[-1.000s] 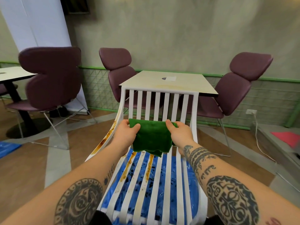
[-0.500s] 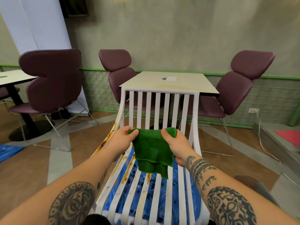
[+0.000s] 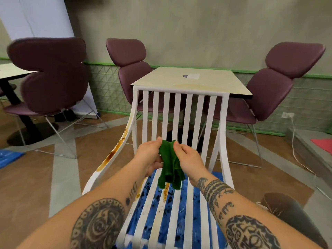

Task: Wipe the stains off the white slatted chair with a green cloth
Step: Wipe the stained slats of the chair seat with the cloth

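The white slatted chair (image 3: 188, 112) stands right in front of me, its back facing a table. Brown stains (image 3: 112, 155) run down its left side rail, and more streak the seat slats near the middle. A green cloth (image 3: 170, 166) hangs bunched above the seat. My left hand (image 3: 150, 155) and my right hand (image 3: 186, 159) both pinch its top edge, close together, and the rest of the cloth dangles between them.
A beige square table (image 3: 190, 81) stands just behind the chair, flanked by purple padded chairs (image 3: 274, 83). Another purple chair (image 3: 52, 74) is at the left. A blue sheet (image 3: 179, 221) lies under the white chair. A white cable (image 3: 298, 159) trails along the floor at right.
My hands have come together, gathering the cloth from a spread sheet into a narrow hanging bunch. The view has also moved closer to the chair.
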